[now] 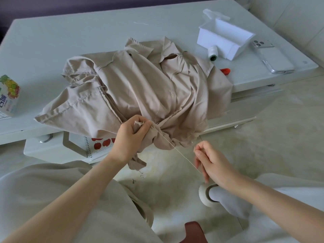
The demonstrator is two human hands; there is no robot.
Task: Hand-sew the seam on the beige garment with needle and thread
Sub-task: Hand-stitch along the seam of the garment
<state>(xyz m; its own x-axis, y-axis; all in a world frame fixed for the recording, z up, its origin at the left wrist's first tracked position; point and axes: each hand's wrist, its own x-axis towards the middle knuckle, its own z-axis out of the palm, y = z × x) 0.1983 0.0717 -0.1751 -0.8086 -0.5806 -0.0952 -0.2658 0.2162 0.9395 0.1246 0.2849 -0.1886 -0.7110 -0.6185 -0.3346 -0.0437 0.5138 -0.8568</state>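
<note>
Two hands are on the work. The garment [140, 85] lies heaped on the table [70, 32], its near edge hanging over the front.

Left hand [129, 135]: fingers curled tight round a bunched fold of that overhanging edge, where the seam is judged to be.

Thread [175, 149]: one taut line from the fold at the left hand, running down and to the right to the right hand [210, 160]. Its long axis is that diagonal, and the seam lies up and to the left of the right hand.

Right hand: apart from the cloth and nearer the thread's free end. Thumb and forefinger tips are pressed together in a narrow pinch, the other fingers curled, and the thread meets the hand at the lower fingers. The needle is too fine to make out.

Judgement: the stitch is being drawn through, and any further pull should follow the thread's line, away from the left hand.
</note>
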